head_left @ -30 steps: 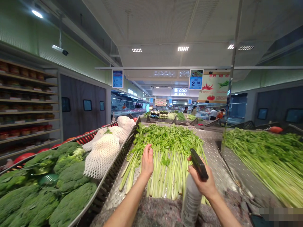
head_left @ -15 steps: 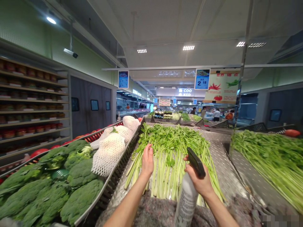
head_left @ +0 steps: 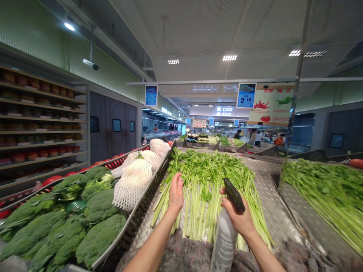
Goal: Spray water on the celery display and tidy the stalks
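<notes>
My right hand (head_left: 236, 215) is wrapped round the neck of a spray bottle (head_left: 225, 241), a pale bottle with a black trigger head. The bottle stands upright in front of the celery, its nozzle end facing away from me. Leafy celery (head_left: 210, 181) lies spread on a metal display surface, leaves at the far side and pale stalks toward me. Over the left part of the celery is my left hand (head_left: 176, 192), held up with its fingers stretched and nothing in it. Whether it touches the leaves I cannot tell.
On the left, a black crate (head_left: 141, 200) holds broccoli (head_left: 56, 230) and produce in white foam nets (head_left: 133, 181). A grey cloth (head_left: 170, 253) lies along the near edge. A mirror panel (head_left: 326, 189) rises on the right, reflecting celery. Several people are far behind.
The view has turned slightly to the left, so the surroundings sit a little further right. Both hands and the spray bottle keep almost the same pose.
</notes>
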Available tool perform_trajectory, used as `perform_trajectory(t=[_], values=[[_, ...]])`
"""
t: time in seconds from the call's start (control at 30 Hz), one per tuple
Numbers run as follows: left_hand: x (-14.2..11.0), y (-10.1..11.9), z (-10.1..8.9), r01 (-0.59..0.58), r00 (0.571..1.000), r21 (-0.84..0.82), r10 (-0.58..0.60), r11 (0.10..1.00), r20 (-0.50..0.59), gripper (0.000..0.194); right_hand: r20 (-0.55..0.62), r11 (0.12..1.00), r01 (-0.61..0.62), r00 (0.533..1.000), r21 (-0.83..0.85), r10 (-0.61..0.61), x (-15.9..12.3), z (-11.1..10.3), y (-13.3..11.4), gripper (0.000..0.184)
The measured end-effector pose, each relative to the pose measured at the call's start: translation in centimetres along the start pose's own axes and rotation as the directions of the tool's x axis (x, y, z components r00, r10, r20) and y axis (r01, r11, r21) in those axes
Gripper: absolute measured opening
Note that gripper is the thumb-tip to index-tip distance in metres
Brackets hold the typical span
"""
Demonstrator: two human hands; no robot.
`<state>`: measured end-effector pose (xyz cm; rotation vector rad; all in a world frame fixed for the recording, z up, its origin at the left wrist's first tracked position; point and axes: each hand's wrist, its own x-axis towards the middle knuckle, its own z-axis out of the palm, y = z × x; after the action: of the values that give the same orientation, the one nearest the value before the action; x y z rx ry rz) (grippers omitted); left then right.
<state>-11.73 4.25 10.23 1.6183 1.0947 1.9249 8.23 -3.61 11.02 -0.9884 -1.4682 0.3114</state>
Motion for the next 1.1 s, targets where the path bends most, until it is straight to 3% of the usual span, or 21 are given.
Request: perform_trajectory(t=[0.23,0.37,0.63,1.1], values=[[0.0,0.0,0.2,-0.008,1.0,0.024,0.008,1.0,0.004,0.04,0.217,0.996,0.078,0.972,0.051,-0.088,-0.8,1.0,-2.8,0.023],[0.2,-0.1,0.0,-0.015,1.0,0.033,0.014,0.999,0.01,0.041,0.172,0.996,0.085,0.981,0.015,-0.086,-0.4,1.6,-3.7,0.023],[0.2,-0.5,-0.8,-0.029,0.999,0.056,0.031,0.998,-0.026,0.039,0.074,0.988,0.05,0.995,0.148,-0.061,0.4,2.9,-3.8,0.025],[0.2,-1.1,-2.2,0.004,0.999,0.124,0.002,0.992,-0.05,0.041,0.262,0.977,0.122,0.951,0.172,-0.165,-0.8,5.8,-4.8,0.024]])
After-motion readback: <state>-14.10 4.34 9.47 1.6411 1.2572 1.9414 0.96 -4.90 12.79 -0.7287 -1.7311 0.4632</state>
